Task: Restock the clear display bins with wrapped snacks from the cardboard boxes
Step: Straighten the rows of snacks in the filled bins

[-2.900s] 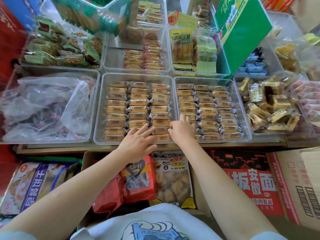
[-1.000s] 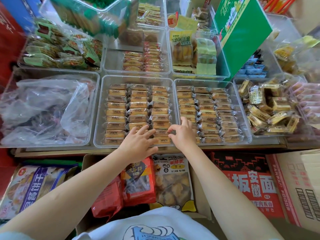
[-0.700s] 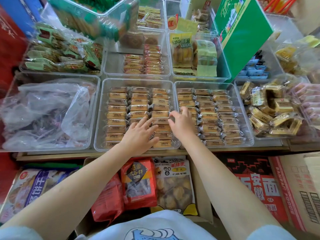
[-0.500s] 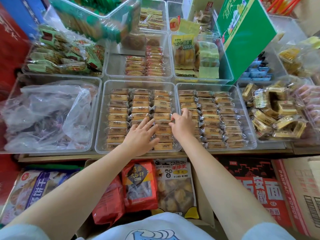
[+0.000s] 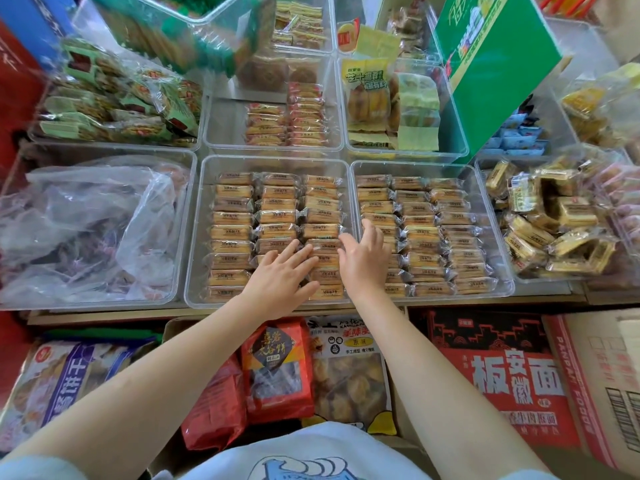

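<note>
Two clear display bins sit side by side in front of me. The left bin (image 5: 194, 237) and the right bin (image 5: 498, 244) each hold three neat columns of wrapped tan snack bars (image 5: 232, 216). My left hand (image 5: 280, 278) lies flat with straight fingers on the near bars of the left bin's middle and right columns. My right hand (image 5: 363, 258) reaches across the wall between the two bins, fingers straight, touching bars in the right bin's left column. Neither hand holds a bar.
A bin of crumpled clear plastic bags (image 5: 86, 230) is at left, a bin of loose gold-wrapped snacks (image 5: 554, 216) at right. Further bins and a green box (image 5: 498, 64) stand behind. Below the shelf edge are an open cardboard box with snack bags (image 5: 277, 372) and red cartons (image 5: 502, 375).
Both hands slid a little farther into the bins over the bars. My right hand's thumb moved over the left bin's right column. The camera view drifted down slightly.
</note>
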{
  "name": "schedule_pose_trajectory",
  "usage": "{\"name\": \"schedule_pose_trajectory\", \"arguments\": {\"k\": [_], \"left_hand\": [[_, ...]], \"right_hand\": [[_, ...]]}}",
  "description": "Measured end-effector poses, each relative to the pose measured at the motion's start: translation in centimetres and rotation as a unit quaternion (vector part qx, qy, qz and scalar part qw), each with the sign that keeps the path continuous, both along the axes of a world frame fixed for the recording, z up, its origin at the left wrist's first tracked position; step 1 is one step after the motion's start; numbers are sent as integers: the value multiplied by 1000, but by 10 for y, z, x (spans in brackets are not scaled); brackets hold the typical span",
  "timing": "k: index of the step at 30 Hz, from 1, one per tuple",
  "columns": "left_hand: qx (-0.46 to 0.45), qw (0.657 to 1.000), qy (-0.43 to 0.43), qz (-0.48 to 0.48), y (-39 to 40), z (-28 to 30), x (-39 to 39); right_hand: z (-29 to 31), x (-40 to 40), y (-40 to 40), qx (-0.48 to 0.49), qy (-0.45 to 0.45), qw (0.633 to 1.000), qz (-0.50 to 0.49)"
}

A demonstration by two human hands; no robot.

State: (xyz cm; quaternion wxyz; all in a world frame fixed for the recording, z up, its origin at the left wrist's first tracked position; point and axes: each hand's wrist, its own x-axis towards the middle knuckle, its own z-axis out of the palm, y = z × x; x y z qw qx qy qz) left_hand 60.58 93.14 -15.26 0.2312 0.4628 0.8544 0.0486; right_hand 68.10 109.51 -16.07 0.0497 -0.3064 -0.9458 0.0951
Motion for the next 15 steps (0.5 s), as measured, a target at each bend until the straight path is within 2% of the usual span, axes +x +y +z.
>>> {"name": "schedule_pose_trajectory", "arguments": {"k": [3,7,12,15], "left_hand": [[3,1000,-2,2,0,-1,1],[15,1000,-17,12,1,-6,-2],[24,1000,-18,-3,-4,-9,-2],[45,999,-22,6,-2,-10,-5]], "right_hand": [[-4,3,-2,-3,3,1000,-10],[-2,-1,-1,-39,-38,998,-36],[1,7,-4,-40,-76,996,-18],[4,1,1,-51,-35,998,-28]]}}
